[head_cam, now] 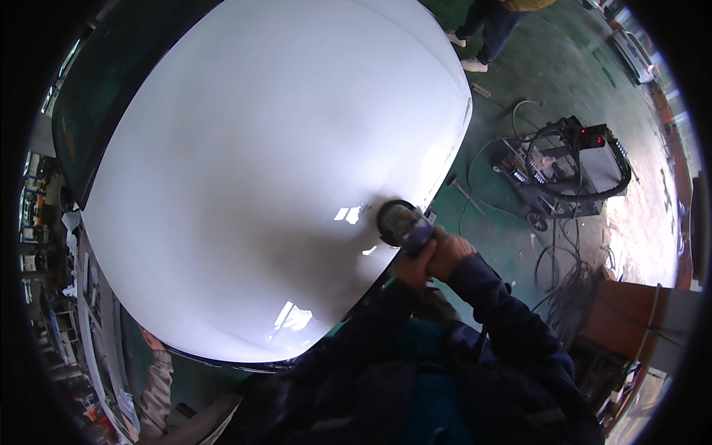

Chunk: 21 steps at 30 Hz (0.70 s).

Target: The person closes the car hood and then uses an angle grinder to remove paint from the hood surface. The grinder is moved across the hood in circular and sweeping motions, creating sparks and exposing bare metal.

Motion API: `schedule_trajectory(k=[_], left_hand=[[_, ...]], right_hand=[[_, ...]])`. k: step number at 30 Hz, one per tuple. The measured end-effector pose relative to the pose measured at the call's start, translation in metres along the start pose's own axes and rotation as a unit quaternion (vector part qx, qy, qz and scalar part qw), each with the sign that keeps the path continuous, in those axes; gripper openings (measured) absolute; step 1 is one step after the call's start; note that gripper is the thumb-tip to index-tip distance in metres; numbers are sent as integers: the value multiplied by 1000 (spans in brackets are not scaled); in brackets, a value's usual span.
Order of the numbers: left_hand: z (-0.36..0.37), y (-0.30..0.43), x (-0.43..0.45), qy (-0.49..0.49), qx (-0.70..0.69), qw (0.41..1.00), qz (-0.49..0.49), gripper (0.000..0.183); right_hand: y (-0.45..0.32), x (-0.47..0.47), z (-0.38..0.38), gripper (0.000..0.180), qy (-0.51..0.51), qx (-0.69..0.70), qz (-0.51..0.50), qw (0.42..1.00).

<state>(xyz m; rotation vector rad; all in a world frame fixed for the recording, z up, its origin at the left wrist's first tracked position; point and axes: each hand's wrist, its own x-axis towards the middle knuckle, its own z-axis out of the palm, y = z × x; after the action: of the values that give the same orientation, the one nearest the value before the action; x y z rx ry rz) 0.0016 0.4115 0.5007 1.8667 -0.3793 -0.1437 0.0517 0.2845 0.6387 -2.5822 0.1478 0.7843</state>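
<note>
Before me spreads the white hood of a car (239, 144), with bright window reflections on its near part. Both my hands grip an angle grinder (410, 229) near the hood's front edge. My left hand (413, 271) and my right hand (455, 255) close around the body of the tool, one beside the other. The grinder's dark round disc (385, 218) is over the hood close to a small scuffed patch; whether it touches the paint I cannot tell. Blur on the tool hides its finer detail.
A co-worker's hand (153, 338) reaches the hood's edge at lower left. Another person (492, 33) stands beyond the front. A wheeled welding machine (578, 167) with coiled cables (567, 289) stands right; a hammer (466, 194) lies on the green floor (500, 233). The windshield (105, 100) borders the hood.
</note>
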Motion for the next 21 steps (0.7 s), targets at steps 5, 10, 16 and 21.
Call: schedule_trajectory(k=[5,10,16,21], left_hand=[[11,7,7,5,-196,977,-89,48],[-14,25,25,8,-437,840,-322,46],[16,-5,16,-25,-260,950,-171,51],[-11,22,35,-10,-359,890,-282,64]], right_hand=[[3,-10,-2,46,7,-11,38,999],[-14,-6,-7,42,24,3,15,1000],[1,-9,2,43,24,-5,63,998],[-8,-3,-5,48,35,-5,40,999]])
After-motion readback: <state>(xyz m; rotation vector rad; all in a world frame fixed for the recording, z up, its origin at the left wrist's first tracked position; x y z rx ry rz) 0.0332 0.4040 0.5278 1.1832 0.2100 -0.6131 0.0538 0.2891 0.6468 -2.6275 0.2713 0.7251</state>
